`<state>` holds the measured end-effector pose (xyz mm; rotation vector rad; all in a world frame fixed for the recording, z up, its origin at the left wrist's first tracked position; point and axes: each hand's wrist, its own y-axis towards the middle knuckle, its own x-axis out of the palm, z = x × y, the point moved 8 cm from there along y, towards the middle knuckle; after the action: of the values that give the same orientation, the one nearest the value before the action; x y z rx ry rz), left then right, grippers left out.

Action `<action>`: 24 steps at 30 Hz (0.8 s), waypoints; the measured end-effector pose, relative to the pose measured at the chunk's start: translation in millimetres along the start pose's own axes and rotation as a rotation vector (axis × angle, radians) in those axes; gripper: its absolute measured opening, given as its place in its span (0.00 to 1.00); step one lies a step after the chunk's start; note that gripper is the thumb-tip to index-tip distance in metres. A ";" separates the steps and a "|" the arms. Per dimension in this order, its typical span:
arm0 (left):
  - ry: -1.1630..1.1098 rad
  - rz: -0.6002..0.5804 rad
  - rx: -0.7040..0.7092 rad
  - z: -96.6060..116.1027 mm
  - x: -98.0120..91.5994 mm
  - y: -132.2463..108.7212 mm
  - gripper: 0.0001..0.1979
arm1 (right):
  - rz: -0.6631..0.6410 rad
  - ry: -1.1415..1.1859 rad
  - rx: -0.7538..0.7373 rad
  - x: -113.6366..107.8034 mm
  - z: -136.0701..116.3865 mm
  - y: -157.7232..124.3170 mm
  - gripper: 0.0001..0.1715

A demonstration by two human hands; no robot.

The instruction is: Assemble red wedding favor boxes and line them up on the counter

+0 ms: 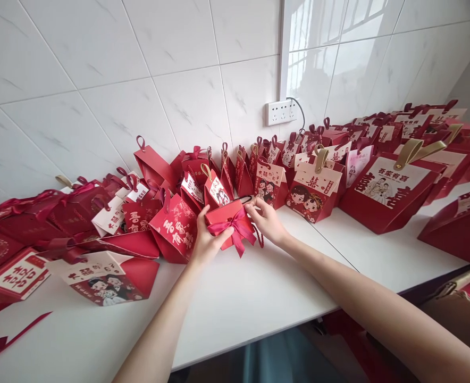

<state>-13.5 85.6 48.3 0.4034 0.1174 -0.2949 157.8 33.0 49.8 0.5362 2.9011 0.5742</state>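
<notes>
We count one left hand (206, 240), one right hand (267, 221), one ribboned box (227, 217) between them, one wall socket (282, 111) beyond, uncountably many gift bags (315, 189).

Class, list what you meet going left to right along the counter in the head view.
Flat red box with white label, fallen cartoon-couple paper bag, left hand, small red ribbon-tied box, right hand, large red gold-handled bag.

Left arm: we stretch it forward from the lower middle, bare and nearly straight.
Left hand (207, 240): palm turned to the right, thumb raised, fingers curled in a grip.
Right arm: we reach in from the lower right, bare, on a long diagonal.
Right hand (267, 221): back upward, fingers bent, fingertips (251, 208) pinching.
Spacing: our hands face each other, near but apart.
</notes>
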 end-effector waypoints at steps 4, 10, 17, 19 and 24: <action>-0.005 0.033 -0.091 1.4 -6.1 2.8 0.33 | 0.184 -0.034 -0.126 -16.4 -15.8 -3.6 0.19; 0.054 0.104 -0.119 3.0 -13.1 1.9 0.34 | -0.134 -0.238 -0.165 6.2 -40.3 -17.9 0.23; 0.034 0.053 -0.095 2.0 -9.1 2.9 0.34 | -0.818 -0.295 0.280 67.3 0.2 -55.0 0.20; 0.013 0.042 -0.096 1.4 -8.1 2.9 0.33 | -0.778 -0.170 0.362 70.9 5.9 -55.6 0.17; 0.026 0.076 -0.080 1.7 -10.8 2.8 0.30 | -0.820 0.129 0.499 80.3 9.3 -61.1 0.25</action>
<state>-22.9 90.1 52.8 0.3314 0.1388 -0.2090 65.8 13.0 12.3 -0.6691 2.9923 -0.2398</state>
